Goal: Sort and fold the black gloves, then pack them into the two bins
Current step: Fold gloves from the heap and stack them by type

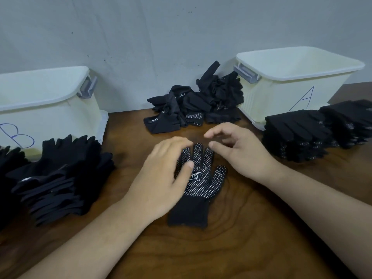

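The dotted glove [201, 186] lies flat on the worktop [201, 248] right between the hands. Its grippy dots face up, the cuff is toward the person and the fingers point away. The left hand [161, 178] is laid over its left side, fingers fairly flat and thumb on the printed logo, pressing it down rather than grabbing it. The right hand [235, 146] hovers just over the glove's fingertips, loosely curled, with nothing in it.

Handling-wise, I'd guess it's light, floppy knit with zero stiffness, so it'll slump if you lift it by one corner. The dots should bite a bit against skin, and the cuff looks like the thickest part. For a fold I'd pin the palm with the left hand, pinch the fingertips with the right, and bring them over toward the cuff.

Just beyond the right hand's fingers is the unsorted pile [193, 105]. Out past the left hand there's a plain-looking stack [60, 174] in front of bin B [50, 101]. Past the right hand, a dotted stack [298, 133] sits in front of bin A [291, 83]. So this one's probably headed right.
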